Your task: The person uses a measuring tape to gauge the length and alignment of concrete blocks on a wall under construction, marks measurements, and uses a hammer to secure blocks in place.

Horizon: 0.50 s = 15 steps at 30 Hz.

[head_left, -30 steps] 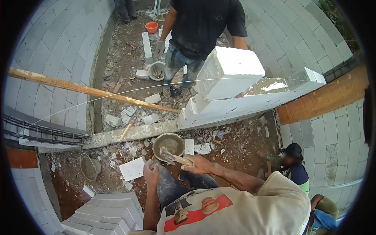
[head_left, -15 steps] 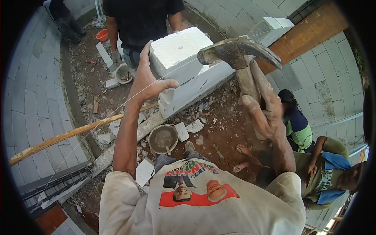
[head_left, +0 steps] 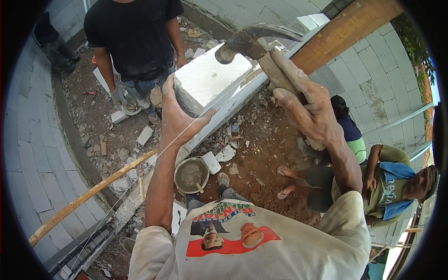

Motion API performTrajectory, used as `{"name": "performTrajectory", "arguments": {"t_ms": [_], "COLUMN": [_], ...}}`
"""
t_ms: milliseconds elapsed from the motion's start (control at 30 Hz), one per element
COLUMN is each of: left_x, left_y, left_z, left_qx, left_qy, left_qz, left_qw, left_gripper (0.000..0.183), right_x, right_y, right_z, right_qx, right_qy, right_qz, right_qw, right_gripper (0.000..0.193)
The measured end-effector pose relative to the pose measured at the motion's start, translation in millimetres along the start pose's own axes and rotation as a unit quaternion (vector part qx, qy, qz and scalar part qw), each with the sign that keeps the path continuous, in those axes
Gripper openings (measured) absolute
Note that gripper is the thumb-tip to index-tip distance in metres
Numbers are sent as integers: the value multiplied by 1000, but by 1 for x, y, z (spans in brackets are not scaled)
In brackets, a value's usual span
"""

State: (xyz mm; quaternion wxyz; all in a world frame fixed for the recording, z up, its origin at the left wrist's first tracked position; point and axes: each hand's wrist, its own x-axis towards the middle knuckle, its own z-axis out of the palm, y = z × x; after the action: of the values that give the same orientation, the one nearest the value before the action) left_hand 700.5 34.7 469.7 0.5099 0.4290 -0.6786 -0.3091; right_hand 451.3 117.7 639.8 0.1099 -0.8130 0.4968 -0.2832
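A white lightweight concrete block [head_left: 210, 77] sits on top of a low block wall [head_left: 219, 113]. My left hand [head_left: 181, 112] grips its left end, thumb on the near side and fingers reaching along the far side. In my right hand [head_left: 310, 105] is a worn claw hammer [head_left: 268, 58], held by its handle with the fingers lying along it. The hammer's striking face hangs over the block's top near the right edge; whether it touches cannot be told. A thin string [head_left: 198, 118] runs along the block's near side and passes by my left hand.
A bucket of wet mortar [head_left: 192, 173] stands below by my feet. A wooden pole [head_left: 93, 193] slants at left, and a wooden board [head_left: 345, 37] at upper right. One person [head_left: 135, 42] stands beyond the wall; others [head_left: 387, 186] are at right. Rubble covers the ground.
My right hand has brought the hammer leftward, from beside the block's right corner to over its top. My left hand keeps its grip. The head view has shifted, showing more of the person beyond.
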Motion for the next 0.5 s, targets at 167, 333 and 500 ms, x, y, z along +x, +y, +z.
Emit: {"name": "performTrajectory", "arguments": {"t_ms": [167,333,500], "left_x": [-1,-2,-2], "left_y": [-3,-4,-1], "left_z": [-1,4,6], "left_qx": [3,42,45], "left_qy": [-11,1,2], "left_qz": [2,10,9], "left_qw": [1000,999,999], "left_gripper": [122,123,124], "right_x": [4,1,-1], "right_y": [1,8,11], "right_z": [1,7,6], "right_qx": [-38,-9,-51], "right_qy": [-82,-11,-45], "right_qz": [32,7,-34], "right_qw": [995,1000,997], "right_gripper": [57,58,58]}}
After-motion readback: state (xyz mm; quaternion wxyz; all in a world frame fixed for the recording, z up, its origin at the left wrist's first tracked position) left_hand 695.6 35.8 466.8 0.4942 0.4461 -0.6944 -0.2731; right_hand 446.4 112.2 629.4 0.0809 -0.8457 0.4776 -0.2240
